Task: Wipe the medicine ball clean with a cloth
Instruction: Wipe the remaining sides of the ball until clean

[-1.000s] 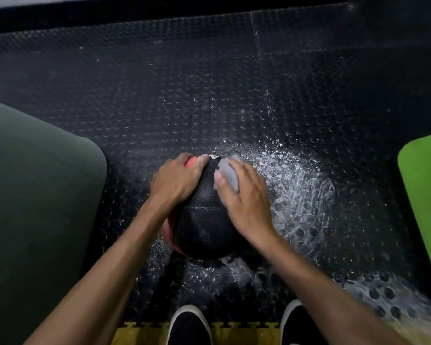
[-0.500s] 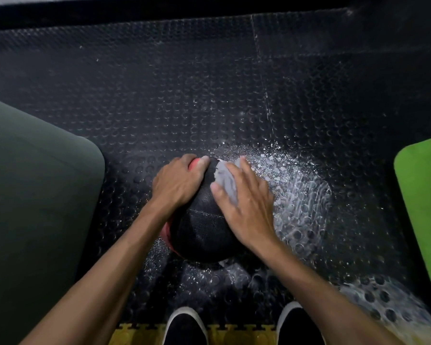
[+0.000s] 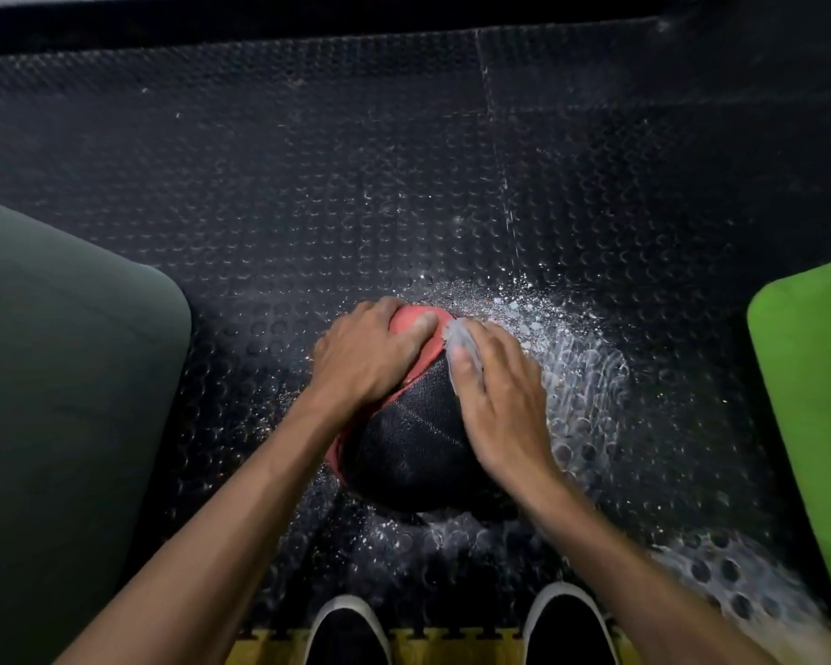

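Black stud-patterned rubber floor [image 3: 308, 184], white wet streaks at center right. Dark green mat [image 3: 58, 400] at left edge, bright green mat [image 3: 816, 376] right; yellow tile edge [image 3: 269, 650] bottom. Dim light.

A single wide-angle camera worn on the person's head looks steeply down and slightly forward over both forearms, close above the medicine ball [image 3: 406, 453] on the studded black floor mat [image 3: 308, 184]. The shoe tips [image 3: 349, 631] sit at the bottom edge directly beneath the lens, a grey-green pad [image 3: 58, 376] fills the left margin and a bright green mat [image 3: 816, 400] the right. Lens distortion bends the far edge of the flooring along the top.
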